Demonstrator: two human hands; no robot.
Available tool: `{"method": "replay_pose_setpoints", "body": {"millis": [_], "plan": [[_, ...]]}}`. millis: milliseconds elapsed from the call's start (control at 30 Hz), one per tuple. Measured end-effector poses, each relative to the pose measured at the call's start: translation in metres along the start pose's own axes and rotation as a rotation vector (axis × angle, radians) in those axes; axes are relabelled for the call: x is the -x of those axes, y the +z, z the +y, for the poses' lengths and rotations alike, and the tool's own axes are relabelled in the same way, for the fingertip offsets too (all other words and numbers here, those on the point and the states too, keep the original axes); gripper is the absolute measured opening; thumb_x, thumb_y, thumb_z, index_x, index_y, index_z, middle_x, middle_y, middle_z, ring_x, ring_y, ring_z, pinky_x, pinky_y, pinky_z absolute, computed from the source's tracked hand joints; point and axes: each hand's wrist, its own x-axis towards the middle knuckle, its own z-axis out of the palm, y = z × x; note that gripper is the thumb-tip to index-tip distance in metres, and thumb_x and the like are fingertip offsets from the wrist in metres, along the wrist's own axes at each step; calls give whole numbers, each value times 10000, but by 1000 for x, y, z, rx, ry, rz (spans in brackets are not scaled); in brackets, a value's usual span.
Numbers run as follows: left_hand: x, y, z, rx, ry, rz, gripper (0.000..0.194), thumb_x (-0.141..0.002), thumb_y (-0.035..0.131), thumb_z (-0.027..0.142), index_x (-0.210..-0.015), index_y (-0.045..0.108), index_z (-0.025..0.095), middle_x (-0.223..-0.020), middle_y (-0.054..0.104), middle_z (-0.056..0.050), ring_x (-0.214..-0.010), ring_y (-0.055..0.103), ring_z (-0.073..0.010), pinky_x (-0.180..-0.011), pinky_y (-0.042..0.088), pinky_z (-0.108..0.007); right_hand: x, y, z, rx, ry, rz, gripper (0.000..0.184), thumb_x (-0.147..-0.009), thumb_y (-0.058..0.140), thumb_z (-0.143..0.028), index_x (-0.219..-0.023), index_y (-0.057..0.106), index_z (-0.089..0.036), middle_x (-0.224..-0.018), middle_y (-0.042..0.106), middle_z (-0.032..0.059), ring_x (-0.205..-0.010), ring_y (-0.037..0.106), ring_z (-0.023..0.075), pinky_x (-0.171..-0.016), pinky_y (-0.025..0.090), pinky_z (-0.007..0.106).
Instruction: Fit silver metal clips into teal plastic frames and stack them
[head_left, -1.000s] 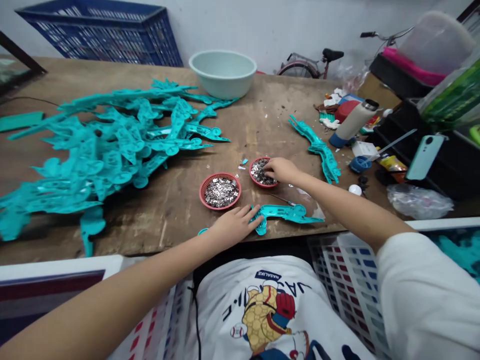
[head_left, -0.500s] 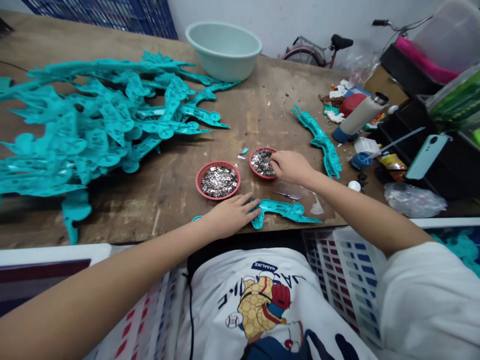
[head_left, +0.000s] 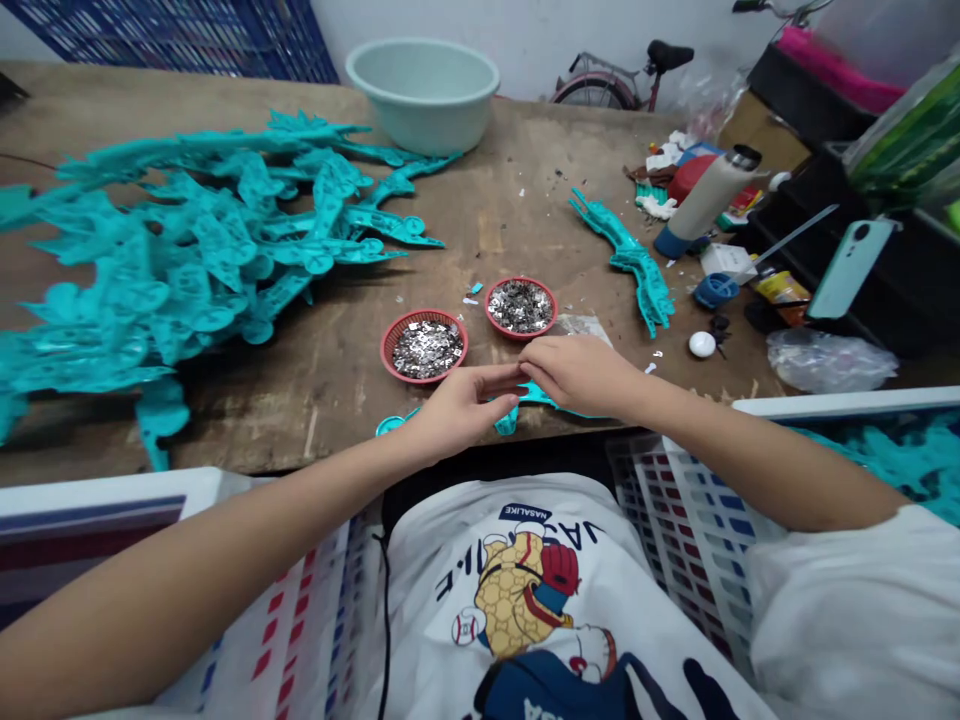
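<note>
A turquoise plastic part (head_left: 538,393) lies at the table's front edge, largely covered by my hands. My left hand (head_left: 472,402) rests over its left end, fingers stretched out and thumb apart from them. Directly above the part, my right hand (head_left: 581,372) has its thumb and fingers pinched together by my left fingertips; whatever is between them is too small or hidden to make out. Just beyond are two red baskets full of small shiny metal pieces, a left basket (head_left: 386,350) and a right basket (head_left: 556,305).
A pile of turquoise parts (head_left: 217,250) covers the table's left side. A pale green basin (head_left: 424,95) stands behind. Another turquoise part (head_left: 626,250) lies to the right, near a bottle (head_left: 705,205), a phone (head_left: 851,268) and a plastic bag (head_left: 829,362). White crates (head_left: 690,510) flank my lap.
My right hand has left the right basket and come back toward me, to my left hand over the turquoise part. My left hand's thumb and fingers have shifted on the part. The camera view has tilted.
</note>
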Motion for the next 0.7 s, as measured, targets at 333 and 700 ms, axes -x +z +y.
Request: {"method": "replay_pose_setpoints", "body": {"millis": [333, 700], "plan": [[1, 3, -7, 59, 26, -44, 555, -947, 802, 252, -1494, 796, 157, -1527, 808, -162, -1404, 795, -335, -1324, 577, -573, -9, 5, -4, 43, 120, -7, 288, -1219, 560, -285, -1262, 801, -134, -1173, 861, 173, -1011, 787, 293, -745, 367, 344], [0, -3, -16, -19, 58, -68, 665, -1012, 782, 315, -1650, 686, 154, -1572, 772, -199, -1284, 836, -326, -1206, 659, -545, -14, 33, 17, -660, -4, 331, 209, -1058, 665, -243, -1090, 868, -202, -1115, 866, 82, -1010, 775, 229, -965, 588, 357]]}}
